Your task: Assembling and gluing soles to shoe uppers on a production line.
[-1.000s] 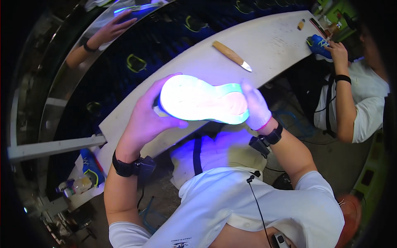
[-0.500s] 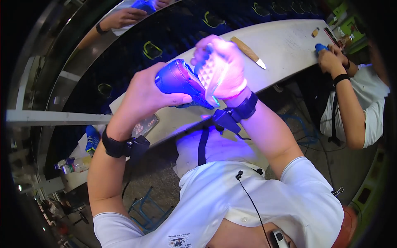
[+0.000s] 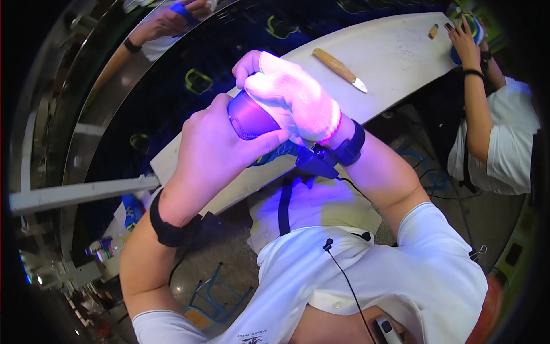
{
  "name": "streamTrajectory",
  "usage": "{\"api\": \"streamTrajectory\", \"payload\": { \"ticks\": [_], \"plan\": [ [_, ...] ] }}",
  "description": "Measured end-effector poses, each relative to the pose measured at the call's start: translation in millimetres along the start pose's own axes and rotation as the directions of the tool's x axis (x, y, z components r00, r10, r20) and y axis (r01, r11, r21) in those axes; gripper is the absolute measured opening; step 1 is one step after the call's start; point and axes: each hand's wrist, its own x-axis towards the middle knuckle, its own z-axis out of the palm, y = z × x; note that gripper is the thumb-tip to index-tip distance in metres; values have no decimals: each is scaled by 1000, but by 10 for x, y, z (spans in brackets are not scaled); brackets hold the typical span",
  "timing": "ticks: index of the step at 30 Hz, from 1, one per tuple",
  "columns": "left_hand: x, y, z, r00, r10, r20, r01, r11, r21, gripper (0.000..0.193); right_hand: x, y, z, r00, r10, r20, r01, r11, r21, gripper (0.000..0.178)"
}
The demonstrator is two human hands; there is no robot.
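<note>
A blue shoe [image 3: 249,116] is held up over the bench under violet light. My left hand [image 3: 215,135] grips it from the left, thumb along its near side. My right hand [image 3: 295,94], in a pale knit glove with bare fingertips, is closed over its far and right side, covering much of it. Below my hands a bit of its darker blue side [image 3: 275,153] shows. Whether my right hand also holds something small is hidden.
A wooden-handled knife [image 3: 339,69] lies on the white bench [image 3: 389,63], with a small brown piece [image 3: 433,31] farther off. Dark shoes with yellow-green rims [image 3: 198,82] stand behind. At right a co-worker's hands [image 3: 467,43] hold a shoe. A metal bar [image 3: 86,194] juts in from the left.
My right hand has swung up and left over the shoe, wrapping its far side. The shoe has turned, and the patterned pale surface beside it is now covered. The co-worker's hands have risen.
</note>
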Motion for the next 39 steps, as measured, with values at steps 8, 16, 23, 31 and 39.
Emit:
{"api": "streamTrajectory", "payload": {
  "ticks": [8, 16, 23, 31, 39],
  "plan": [
    [48, 367, 186, 878, 456, 146, -478, 835, 273, 78, -551, -245, -279, 994, -83, -72, 78, 994, -70, 29],
    [-198, 244, 216, 618, 758, 207, -761, 511, 400, 25, -1097, -451, -181, 966, -162, 203, 250, 786, -565, 67],
    [-919, -58, -172, 892, 342, 297, -218, 899, -379, 125, -1376, 76, 0, 982, -169, 80, 157, 515, -843, 118],
    [-1491, -142, 492, 970, -231, -79, 154, 829, -537, 75, -1334, 266, 356, 993, -92, 76, 113, 538, -835, 91],
    [-1412, -382, 471, 937, -271, -219, 125, 848, -515, 52, -1181, 319, 522, 982, -188, 25, 117, 496, -860, 89]
  ]
}}
